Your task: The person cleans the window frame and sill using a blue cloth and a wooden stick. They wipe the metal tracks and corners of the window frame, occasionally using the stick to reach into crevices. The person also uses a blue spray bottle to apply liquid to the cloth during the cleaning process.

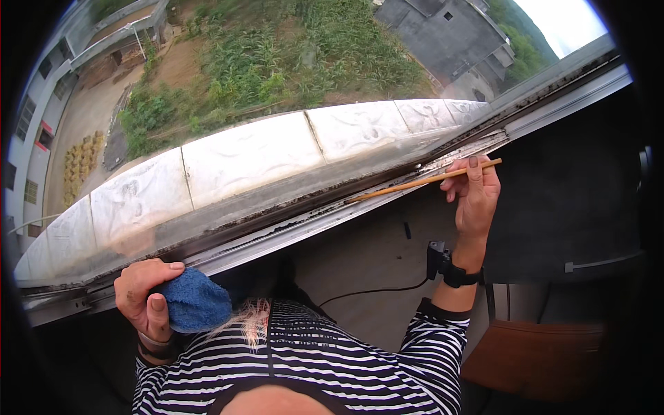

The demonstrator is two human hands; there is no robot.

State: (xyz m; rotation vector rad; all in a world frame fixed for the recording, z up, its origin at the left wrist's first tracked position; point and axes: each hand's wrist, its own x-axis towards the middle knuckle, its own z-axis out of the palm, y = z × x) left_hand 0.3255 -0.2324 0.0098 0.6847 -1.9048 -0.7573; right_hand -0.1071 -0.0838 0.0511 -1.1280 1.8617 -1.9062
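In my right hand [476,187] is a thin wooden stick [415,182], gripped near its upper end. Its far tip rests in the dirty track of an aluminium sliding-window frame [290,234], where dark grime lies along the groove. My left hand [145,295] holds a bunched blue cloth [197,303] at the left part of the frame, its thumb and fingers around the cloth's left side. Dark smudges mark the fingers of the left hand. A window pane [249,171] stands along the outer side of the track.
Outside the glass runs a white panelled ledge [249,161]. A strapped device [438,259] sits on my right wrist with a black cable [373,290] hanging from it. A brown wooden chair or furniture panel [534,358] is at lower right, beside a dark surface [565,207].
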